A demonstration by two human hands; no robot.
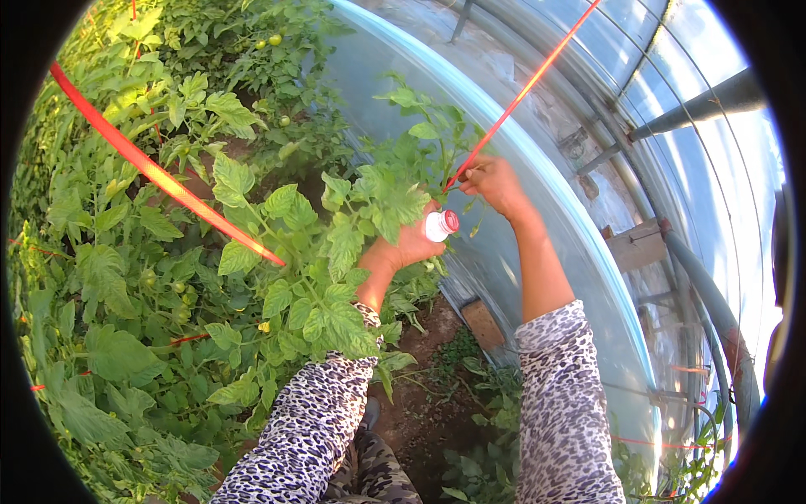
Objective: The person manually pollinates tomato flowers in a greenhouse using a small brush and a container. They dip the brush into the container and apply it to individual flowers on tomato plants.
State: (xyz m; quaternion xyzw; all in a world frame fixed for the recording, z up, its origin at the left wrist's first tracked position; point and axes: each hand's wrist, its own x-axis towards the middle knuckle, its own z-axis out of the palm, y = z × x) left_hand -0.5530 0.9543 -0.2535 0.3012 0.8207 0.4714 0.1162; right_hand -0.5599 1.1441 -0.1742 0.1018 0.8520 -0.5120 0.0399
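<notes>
My left hand [412, 242] is closed around a small white plastic bottle [436, 227] with a red cap, partly behind tomato leaves. Up and to the right of it, my right hand [494, 183] has thumb and fingers pinched together at a thin stem or tendril, close to a red strap [519, 97] that slants down to the tomato plant [441, 142]. What exactly the fingertips pinch is too small to tell. A second red strap [160, 176] runs down to the leafy tomato plant [308, 252] left of my hands.
Dense tomato plants with green fruit [274, 40] fill the left side. A clear plastic film wall [567, 264] curves along the right, with metal pipes [705, 283] beyond it. A brick-like block [483, 324] lies by the film's foot, beside the soil path [434, 403].
</notes>
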